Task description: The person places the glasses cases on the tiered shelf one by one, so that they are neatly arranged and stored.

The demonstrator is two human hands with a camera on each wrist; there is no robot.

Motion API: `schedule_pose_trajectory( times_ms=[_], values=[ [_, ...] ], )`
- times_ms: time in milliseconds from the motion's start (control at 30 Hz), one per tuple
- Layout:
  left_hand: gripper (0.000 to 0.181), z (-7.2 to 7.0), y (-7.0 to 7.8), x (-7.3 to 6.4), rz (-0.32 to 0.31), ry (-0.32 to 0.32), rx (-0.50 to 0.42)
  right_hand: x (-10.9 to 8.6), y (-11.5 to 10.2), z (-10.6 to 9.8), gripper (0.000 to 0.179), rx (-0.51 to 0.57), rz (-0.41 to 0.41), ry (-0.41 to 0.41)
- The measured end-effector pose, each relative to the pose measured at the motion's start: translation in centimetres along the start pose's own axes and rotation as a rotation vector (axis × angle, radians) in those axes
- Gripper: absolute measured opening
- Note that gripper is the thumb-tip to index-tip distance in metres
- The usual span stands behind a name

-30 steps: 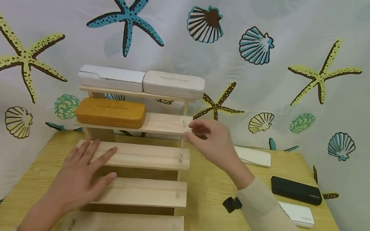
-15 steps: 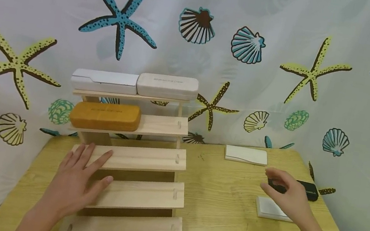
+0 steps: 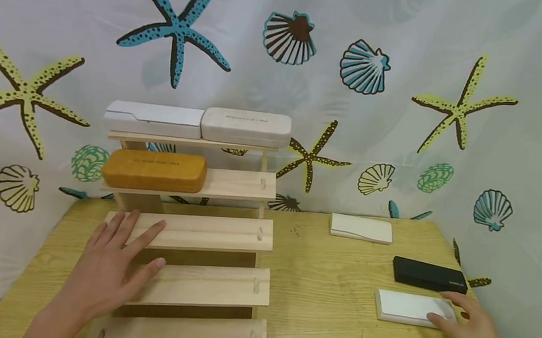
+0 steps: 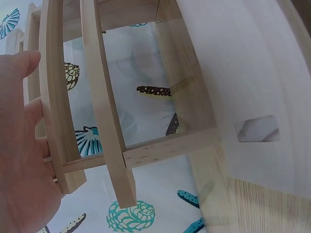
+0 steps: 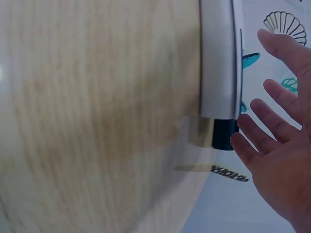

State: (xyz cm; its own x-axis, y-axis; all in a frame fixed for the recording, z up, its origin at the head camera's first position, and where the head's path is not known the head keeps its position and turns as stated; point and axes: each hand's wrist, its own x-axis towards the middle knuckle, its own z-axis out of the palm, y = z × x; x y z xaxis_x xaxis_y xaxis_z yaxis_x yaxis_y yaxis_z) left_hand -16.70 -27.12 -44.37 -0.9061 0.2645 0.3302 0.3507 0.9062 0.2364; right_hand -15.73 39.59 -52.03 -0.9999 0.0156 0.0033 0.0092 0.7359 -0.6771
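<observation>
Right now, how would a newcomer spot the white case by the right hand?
On the table, look right of the stepped wooden rack. There the white case has the right hand at its right end. Its colour sets it apart from the black case just behind; the other white case lies farther back.

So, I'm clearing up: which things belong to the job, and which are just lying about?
Likely the job:
wooden rack
orange case
top two white cases
near white case
black case
far white case

Lying about:
nothing obvious, only surroundings: patterned cloth, table
</observation>
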Motion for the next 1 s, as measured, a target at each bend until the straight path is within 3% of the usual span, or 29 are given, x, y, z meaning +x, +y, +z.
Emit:
schedule_pose_trajectory(
  times_ms=[400,733,1000],
  values=[
    [0.065,0.0,-0.4,0.0,0.015,0.015,0.008,0.5,2.2,0.5,0.083,-0.034,0.066,-0.063],
    [0.065,-0.1,-0.4,-0.1,0.007,0.009,-0.001,0.9,2.4,0.8,0.093,-0.14,-0.031,-0.081],
    [0.066,-0.4,-0.3,-0.1,-0.002,-0.006,0.0,0.9,2.2,0.9,0.081,-0.21,-0.08,-0.081]
  ],
)
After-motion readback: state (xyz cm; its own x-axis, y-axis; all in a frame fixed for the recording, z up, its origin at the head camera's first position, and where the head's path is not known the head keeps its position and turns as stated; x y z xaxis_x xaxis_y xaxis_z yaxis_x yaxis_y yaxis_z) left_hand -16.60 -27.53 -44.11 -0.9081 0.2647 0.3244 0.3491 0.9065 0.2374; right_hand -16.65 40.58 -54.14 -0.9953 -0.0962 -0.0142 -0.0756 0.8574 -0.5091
